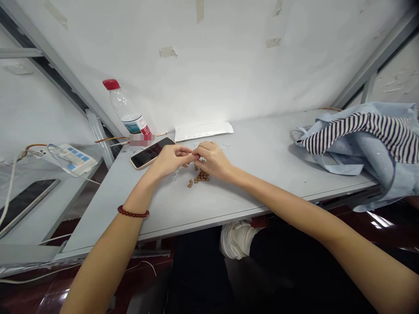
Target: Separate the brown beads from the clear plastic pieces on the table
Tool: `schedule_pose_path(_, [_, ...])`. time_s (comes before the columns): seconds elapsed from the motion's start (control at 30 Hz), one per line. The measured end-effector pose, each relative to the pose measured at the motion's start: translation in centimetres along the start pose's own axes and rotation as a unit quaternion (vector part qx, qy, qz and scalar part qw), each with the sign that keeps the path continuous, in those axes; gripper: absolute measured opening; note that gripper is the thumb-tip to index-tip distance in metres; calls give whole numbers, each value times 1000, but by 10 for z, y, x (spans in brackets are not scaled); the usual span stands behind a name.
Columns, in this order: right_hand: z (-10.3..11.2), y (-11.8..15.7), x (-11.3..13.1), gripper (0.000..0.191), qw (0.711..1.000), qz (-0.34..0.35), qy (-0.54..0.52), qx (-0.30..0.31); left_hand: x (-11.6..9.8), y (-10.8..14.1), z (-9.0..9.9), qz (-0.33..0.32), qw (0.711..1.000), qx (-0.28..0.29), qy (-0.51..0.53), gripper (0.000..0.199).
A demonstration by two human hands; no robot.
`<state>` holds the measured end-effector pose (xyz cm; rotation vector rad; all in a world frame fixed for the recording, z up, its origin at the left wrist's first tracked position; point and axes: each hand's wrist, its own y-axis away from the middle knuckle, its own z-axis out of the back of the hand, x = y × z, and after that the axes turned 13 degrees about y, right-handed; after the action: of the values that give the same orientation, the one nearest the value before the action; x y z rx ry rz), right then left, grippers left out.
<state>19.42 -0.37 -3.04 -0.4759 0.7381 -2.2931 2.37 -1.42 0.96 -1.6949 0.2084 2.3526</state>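
My left hand [173, 158] and my right hand [212, 159] meet above the grey table, fingertips pinched together at one spot. Whatever lies between them is too small and too covered by fingers to name. Just below the hands is a small pile of brown pellet-like pieces [201, 176], with one or two loose pieces [190, 183] to its left. Small clear bits [175, 175] lie beside my left hand, and more show behind the right one. A phone [151, 153] with a dark screen rests by my left wrist.
A red-capped plastic bottle [127, 111] stands at the back left. Against the wall lies a flat white strip [203, 130]. Blue cloth with a striped part [360, 135] is heaped at the right. A power strip [73, 159] and another phone [28, 200] occupy the left surface.
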Motion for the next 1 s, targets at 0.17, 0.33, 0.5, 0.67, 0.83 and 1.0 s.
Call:
schedule_pose_path(0.17, [1, 1, 1, 13, 999, 10, -28, -24, 0, 1, 1, -20, 995, 75, 64, 36])
schedule_pose_path(0.33, [-3, 1, -1, 12, 998, 17, -53, -25, 4, 0, -6, -43, 995, 56, 72, 32])
schedule_pose_path(0.5, [1, -3, -8, 8, 999, -6, -32, 17, 4, -1, -1, -31, 996, 53, 65, 37])
schedule_pose_path(0.67, [15, -9, -25, 11, 991, -64, -21, 117, -3, 3, 18, 51, 989, 89, -109, 36])
schedule_pose_path(0.83, [22, -13, -35, 13, 981, -80, -20, 174, -4, 4, 18, 75, 959, 240, -135, 27])
schedule_pose_path(1.0, [29, -14, -38, 13, 971, -106, -108, 185, -5, 4, 10, 88, 947, 258, -167, 20])
